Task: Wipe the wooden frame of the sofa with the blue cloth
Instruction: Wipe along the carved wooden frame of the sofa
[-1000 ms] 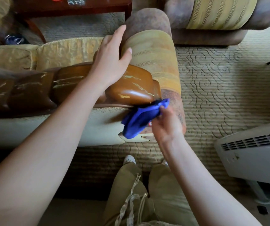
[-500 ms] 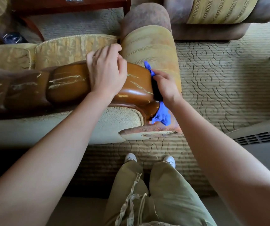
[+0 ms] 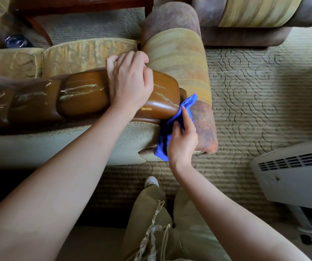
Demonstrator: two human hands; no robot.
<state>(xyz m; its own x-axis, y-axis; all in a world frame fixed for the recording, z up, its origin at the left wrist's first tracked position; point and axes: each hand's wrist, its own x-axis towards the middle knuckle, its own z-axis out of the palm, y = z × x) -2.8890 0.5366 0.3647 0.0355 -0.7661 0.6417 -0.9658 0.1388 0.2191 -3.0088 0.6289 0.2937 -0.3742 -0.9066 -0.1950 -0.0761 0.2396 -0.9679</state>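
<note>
Patterned carpet [image 3: 255, 91], sofa [image 3: 177, 53] seen from above, heater [image 3: 292, 172] at 4 o'clock, second armchair [image 3: 245, 16] at 1 o'clock.

My left hand [image 3: 130, 85] is draped over the brown cushion [image 3: 87, 95], fingers curled over its far edge, pinning it. My right hand [image 3: 182, 142] pinches the cloth [image 3: 170, 129], fingers curled round the bunched fabric, index finger stretched up along it.

The cloth sits in the gap between the cushion's right end and the armrest [image 3: 204, 125], pressed against the frame [image 3: 149, 151] at the front corner. Only a sliver of wood shows, just below the cloth at 6 o'clock.

Key relation: the frame edge runs 9 to 3 o'clock under the cushion; the cloth is at its 3 o'clock end, the right hand is the nearer one. My guess is the next stroke goes down or leftward along that edge.

Versus half a second ago: the right hand has dropped from the top of the gap toward the front corner, the cloth now bunched lower. The left hand is unchanged, still on the cushion.
</note>
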